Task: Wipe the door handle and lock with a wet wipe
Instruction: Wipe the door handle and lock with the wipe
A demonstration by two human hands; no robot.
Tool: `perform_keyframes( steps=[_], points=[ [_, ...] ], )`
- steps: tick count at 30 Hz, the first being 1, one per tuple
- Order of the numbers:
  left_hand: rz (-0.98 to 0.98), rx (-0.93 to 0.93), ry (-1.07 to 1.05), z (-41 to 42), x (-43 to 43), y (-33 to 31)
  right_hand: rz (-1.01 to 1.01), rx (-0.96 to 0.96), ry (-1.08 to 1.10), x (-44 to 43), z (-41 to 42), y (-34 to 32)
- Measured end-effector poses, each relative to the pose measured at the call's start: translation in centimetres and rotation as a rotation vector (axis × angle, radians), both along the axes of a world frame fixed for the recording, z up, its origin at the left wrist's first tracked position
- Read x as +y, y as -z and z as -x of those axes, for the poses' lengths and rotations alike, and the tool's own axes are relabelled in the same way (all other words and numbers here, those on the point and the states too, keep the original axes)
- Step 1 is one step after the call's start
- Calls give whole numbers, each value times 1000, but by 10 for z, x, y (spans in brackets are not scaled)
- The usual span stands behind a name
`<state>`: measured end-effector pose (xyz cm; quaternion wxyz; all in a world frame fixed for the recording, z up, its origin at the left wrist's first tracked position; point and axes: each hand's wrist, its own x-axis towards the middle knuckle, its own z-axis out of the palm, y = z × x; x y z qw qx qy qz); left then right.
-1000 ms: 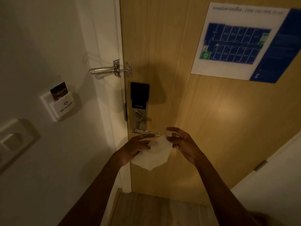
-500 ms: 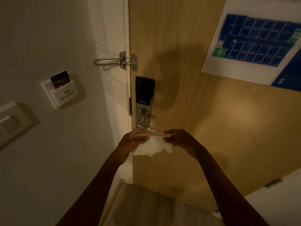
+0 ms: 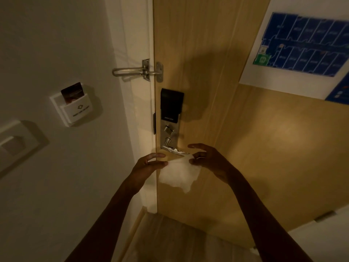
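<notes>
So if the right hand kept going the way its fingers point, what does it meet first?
Probably the door handle: the right hand, pinching the wet wipe, points at the lever's free end. Depth is unclear.

The black panel of the silver electronic door lock (image 3: 171,108) carries small pale lettering that reads "SMART LOCK". The white wall-mounted key-card holder (image 3: 75,110) bears an emblem and a line of print too small to read. The blue-and-white floor-plan poster (image 3: 302,46) has blurred, unreadable labels.
</notes>
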<state>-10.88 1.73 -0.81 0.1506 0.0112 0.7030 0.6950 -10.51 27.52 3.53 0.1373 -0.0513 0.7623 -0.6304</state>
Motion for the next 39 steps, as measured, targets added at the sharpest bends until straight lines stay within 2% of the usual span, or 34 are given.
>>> perform_keyframes(
  steps=[7, 11, 14, 20, 25, 28, 33, 35, 39],
  points=[
    [-156, -144, 151, 16, -14, 2, 221, 30, 86, -7, 10, -15],
    [-186, -257, 308, 22, -8, -9, 191, 41, 12, -23, 21, -26],
    [-138, -303, 384, 24, -5, -15, 143, 41, -36, -35, 28, -34],
    [-36, -143, 370, 34, -18, -10, 26, 85, -9, -49, 33, -37],
    [-69, -114, 318, 44, -31, -8, -16, 80, 32, -56, 28, -34],
    [-37, -88, 279, 51, -35, -7, -123, 79, 93, -59, 27, -28],
    [187, 7, 307, 57, -32, 12, -379, 75, 114, -54, 23, -8],
    [182, 70, 354, 53, -31, 19, -449, 71, 82, -52, 18, 1],
    [172, 82, 364, 61, -27, 26, -480, 102, 103, -51, 15, 11]
  ],
)
